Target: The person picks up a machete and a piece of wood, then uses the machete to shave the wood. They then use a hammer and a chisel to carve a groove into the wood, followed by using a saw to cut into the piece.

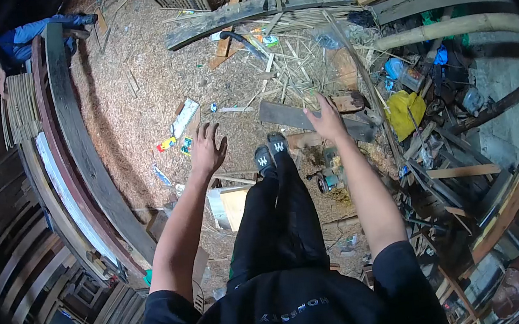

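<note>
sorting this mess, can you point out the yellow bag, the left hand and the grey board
yellow bag [406,114], head view, crumpled middle
left hand [207,153], head view, back of the hand
grey board [284,114], head view, end nearer the left hand

yellow bag: crinkled plastic | shirt: matt black cloth | dark beam: wood

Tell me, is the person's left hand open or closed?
Open: the left hand has its fingers spread, and nothing shows in its grasp.
</note>
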`<state>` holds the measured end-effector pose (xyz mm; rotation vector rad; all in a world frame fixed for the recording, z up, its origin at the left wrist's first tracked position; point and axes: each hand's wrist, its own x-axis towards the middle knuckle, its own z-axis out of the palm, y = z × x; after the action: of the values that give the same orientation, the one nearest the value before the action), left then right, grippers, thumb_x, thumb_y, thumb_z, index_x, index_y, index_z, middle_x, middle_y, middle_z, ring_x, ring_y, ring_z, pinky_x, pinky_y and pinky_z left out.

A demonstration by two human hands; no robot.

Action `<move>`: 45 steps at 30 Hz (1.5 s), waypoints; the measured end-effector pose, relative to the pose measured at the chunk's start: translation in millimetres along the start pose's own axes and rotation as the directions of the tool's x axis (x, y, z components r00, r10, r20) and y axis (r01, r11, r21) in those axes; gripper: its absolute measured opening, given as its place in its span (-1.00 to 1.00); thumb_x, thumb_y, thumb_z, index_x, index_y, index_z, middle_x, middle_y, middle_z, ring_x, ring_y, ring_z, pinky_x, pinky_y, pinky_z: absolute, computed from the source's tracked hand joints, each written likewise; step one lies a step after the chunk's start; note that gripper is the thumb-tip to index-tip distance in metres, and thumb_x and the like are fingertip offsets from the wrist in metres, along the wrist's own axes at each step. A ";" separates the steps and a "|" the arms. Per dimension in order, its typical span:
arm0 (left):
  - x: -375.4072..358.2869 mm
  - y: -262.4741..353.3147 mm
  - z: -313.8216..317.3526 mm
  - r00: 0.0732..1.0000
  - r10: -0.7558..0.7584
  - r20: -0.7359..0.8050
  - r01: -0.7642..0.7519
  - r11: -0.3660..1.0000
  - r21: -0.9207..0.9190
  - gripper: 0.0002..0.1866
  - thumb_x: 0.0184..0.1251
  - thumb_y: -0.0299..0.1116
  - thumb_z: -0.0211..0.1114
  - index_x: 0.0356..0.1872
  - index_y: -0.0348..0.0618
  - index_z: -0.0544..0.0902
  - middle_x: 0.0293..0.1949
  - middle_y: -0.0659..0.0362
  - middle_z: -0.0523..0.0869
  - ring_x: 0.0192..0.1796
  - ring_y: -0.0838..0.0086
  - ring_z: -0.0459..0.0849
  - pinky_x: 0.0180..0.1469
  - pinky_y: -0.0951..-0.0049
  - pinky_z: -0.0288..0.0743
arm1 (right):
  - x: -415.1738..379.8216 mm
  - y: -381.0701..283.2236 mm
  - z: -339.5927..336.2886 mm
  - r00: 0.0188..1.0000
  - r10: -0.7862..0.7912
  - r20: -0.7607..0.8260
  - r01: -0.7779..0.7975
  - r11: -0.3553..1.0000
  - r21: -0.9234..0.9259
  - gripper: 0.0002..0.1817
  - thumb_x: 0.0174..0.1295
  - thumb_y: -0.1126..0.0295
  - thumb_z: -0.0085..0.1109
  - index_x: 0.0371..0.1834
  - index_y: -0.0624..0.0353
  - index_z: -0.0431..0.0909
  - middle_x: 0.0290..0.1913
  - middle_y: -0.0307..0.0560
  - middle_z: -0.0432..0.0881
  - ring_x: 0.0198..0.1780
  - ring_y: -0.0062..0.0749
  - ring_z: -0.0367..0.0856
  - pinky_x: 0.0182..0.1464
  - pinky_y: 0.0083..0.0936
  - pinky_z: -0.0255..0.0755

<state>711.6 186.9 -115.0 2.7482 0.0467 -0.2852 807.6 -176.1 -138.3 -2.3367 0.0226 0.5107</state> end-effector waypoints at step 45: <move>583.2 -269.0 395.8 0.941 0.194 0.278 -0.286 0.895 0.343 -0.37 0.49 -0.11 0.22 0.54 0.15 0.32 0.59 -0.03 0.21 0.54 -0.18 0.26 0.49 -0.03 0.30 | 529.9 205.9 436.7 0.996 0.043 -0.082 -0.072 0.918 -0.389 -0.57 0.37 0.18 0.31 0.29 -0.11 0.62 0.28 -0.06 0.62 0.29 -0.08 0.59 0.25 -0.06 0.49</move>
<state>1187.7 286.8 -691.7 3.0320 -0.4605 -0.6075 1107.4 34.1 -754.7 -2.7550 0.0252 0.4952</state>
